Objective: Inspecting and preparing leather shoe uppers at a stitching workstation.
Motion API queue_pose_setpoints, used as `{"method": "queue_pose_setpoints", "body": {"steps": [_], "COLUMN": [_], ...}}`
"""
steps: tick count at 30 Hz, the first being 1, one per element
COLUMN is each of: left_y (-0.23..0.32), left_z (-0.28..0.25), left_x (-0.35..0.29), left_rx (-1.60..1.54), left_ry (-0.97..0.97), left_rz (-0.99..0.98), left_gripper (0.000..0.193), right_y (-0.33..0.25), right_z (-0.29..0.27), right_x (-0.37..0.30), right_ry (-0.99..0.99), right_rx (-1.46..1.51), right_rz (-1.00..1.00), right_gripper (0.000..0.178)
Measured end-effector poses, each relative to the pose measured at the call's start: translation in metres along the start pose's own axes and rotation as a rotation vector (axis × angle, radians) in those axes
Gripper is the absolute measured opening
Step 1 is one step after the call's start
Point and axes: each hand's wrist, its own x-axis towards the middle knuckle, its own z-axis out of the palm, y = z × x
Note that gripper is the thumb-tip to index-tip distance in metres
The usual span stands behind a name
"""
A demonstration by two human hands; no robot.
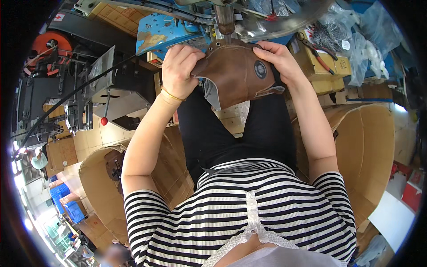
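A brown leather shoe upper with a grey lining hangs between my two hands, over my lap. Metal eyelets line its top left edge, and a round dark badge sits on its right side. My left hand pinches the left flap, fingers curled. With thumb and fingers, my right hand grips the upper right edge. The top edge of the leather lies right under the metal post of a machine; whether they touch I cannot tell.
Big open cardboard boxes stand at my left and right. Red-handled pliers lie on a small carton beside plastic bags. A blue machine part is behind my left hand. A lever with a red knob sticks out at left.
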Motion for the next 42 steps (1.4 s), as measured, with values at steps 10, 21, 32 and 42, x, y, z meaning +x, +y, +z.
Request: {"method": "queue_pose_setpoints", "body": {"steps": [10, 21, 32, 42], "left_y": [-0.011, -0.009, -0.004, 0.007], "left_z": [-0.003, 0.003, 0.002, -0.076], "left_x": [-0.008, -0.019, -0.016, 0.016], "left_rx": [-0.065, -0.090, -0.095, -0.717], "left_ry": [-0.004, -0.030, -0.056, -0.646], "left_rz": [-0.060, -0.116, -0.184, -0.492], "left_gripper": [0.031, 0.030, 0.031, 0.030], "right_y": [-0.020, -0.022, -0.019, -0.030], "right_z": [0.019, 0.014, 0.024, 0.044], "right_x": [0.000, 0.004, 0.000, -0.044], "right_ry": [0.060, 0.021, 0.100, -0.293], "right_rx": [-0.121, -0.257, -0.191, -0.640], "right_rz": [-0.074, 0.022, -0.064, -0.484], "right_gripper": [0.026, 0.031, 0.031, 0.026]}}
